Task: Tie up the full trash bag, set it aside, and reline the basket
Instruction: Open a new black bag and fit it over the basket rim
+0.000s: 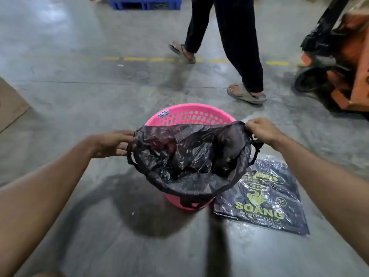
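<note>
A black trash bag (pixel 189 156) sits in a pink perforated plastic basket (pixel 191 116) at the centre of a grey concrete floor (pixel 79 86), its thin, crinkled film glossy and partly see-through, with dark and reddish contents dimly visible inside. The bag's mouth is open and stretched wide; its near edge is folded over the basket's rim at 6 o'clock, while the far edge is lifted clear of the rim at 12 o'clock, leaving the pink slotted wall exposed.

The left hand (pixel 113 144), at 9 o'clock of the basket, pinches the bag's edge with fingers closed on the film, forearm reaching in from the lower left. The right hand (pixel 261 130), at 2 o'clock, is clenched on the opposite edge and raised slightly higher, knuckles up, forearm extended from the lower right.

A flat packet of black bags (pixel 261 196) printed "SOANG" in yellow lies on the floor touching the basket at 4 o'clock. Beyond, at 12 to 1 o'clock, a passer-by (pixel 235 47) in dark trousers and sandals walks across a dashed yellow line (pixel 135 59). An orange forklift (pixel 343 62) stands at 2 o'clock; a blue pallet (pixel 145 3) lies at 11 o'clock.
</note>
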Motion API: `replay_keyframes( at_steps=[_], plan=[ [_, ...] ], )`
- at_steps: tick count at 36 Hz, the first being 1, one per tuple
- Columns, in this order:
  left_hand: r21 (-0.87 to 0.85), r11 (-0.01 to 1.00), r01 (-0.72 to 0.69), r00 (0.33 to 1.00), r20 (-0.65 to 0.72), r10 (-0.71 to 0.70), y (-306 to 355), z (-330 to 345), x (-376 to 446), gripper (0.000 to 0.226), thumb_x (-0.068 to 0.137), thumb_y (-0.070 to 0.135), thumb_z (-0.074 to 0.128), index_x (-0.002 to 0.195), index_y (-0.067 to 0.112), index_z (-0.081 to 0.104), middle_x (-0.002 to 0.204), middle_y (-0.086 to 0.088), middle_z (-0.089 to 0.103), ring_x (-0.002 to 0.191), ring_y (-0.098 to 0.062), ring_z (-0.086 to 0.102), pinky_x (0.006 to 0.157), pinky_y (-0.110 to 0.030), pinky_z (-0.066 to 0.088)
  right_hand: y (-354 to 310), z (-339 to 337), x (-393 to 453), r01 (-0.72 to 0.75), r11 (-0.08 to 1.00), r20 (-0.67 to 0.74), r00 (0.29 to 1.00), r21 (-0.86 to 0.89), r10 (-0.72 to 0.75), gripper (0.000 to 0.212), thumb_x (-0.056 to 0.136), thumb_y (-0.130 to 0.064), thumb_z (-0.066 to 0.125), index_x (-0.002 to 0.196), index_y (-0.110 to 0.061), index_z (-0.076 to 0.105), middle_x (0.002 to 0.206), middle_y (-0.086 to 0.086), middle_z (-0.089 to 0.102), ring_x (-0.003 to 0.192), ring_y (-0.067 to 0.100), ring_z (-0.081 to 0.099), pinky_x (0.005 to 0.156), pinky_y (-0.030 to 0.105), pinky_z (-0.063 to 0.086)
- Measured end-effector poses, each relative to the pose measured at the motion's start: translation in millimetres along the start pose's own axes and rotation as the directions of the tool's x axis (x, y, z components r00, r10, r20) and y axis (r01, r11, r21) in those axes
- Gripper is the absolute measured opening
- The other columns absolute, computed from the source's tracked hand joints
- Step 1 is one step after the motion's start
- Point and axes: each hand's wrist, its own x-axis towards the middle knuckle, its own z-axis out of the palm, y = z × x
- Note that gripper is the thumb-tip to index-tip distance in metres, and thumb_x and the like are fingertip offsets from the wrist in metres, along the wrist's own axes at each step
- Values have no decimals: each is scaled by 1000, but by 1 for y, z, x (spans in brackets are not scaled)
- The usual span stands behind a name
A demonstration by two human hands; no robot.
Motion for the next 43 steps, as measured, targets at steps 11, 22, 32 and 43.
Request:
replay_keyframes(
  at_steps=[11,22,32,43],
  plan=[
    [451,867,-214,530,-692,490,20,10,20,19,78,35,77,73,25,63,97,-9,64,85,-23,67,84,-37,53,-44,2,12,298,953,-67,951,-63,-302,13,80,-35,61,83,-29,72,106,8,64,91,18,64,88,33,51],
    [819,492,-294,863,6,506,45,34,27,14,80,44,78,77,32,71,135,-11,45,129,-14,44,113,-22,31,-63,18,12,327,923,331,910,-201,-251,7,84,-19,77,88,-14,73,134,0,48,118,19,56,105,22,37],
    [457,826,-330,673,-500,545,52,31,76,20,93,25,67,78,11,66,69,-1,58,66,-15,52,72,-32,41,-64,34,39,143,989,-147,978,-40,-148,19,83,-22,72,69,-18,60,74,4,66,74,20,58,69,28,41],
    [177,982,-64,777,-609,160,69,31,103,30,84,30,74,61,15,62,58,-3,63,51,-20,62,54,-25,52,-74,41,67,-167,986,-159,974,-13,163,44,81,-40,74,58,-13,48,63,7,51,69,28,51,60,31,36]
  ],
)
